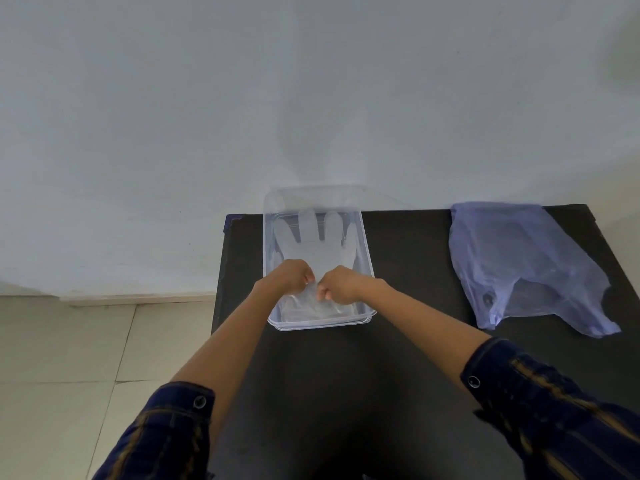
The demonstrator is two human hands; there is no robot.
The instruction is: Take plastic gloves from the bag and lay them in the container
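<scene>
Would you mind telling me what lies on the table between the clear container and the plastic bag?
Nothing: in the head view, only bare black table separates the container from the bag.

left hand (289, 277) fisted | right hand (341, 285) fisted | knuckles nearly touching

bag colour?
The bag is translucent pale blue-violet, lying flat on the black table; the head view shows it.

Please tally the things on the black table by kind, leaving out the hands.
Clear plastic container: 1
Clear plastic glove, visible laid in the container: 1
Bluish plastic bag: 1
Total: 3
</scene>
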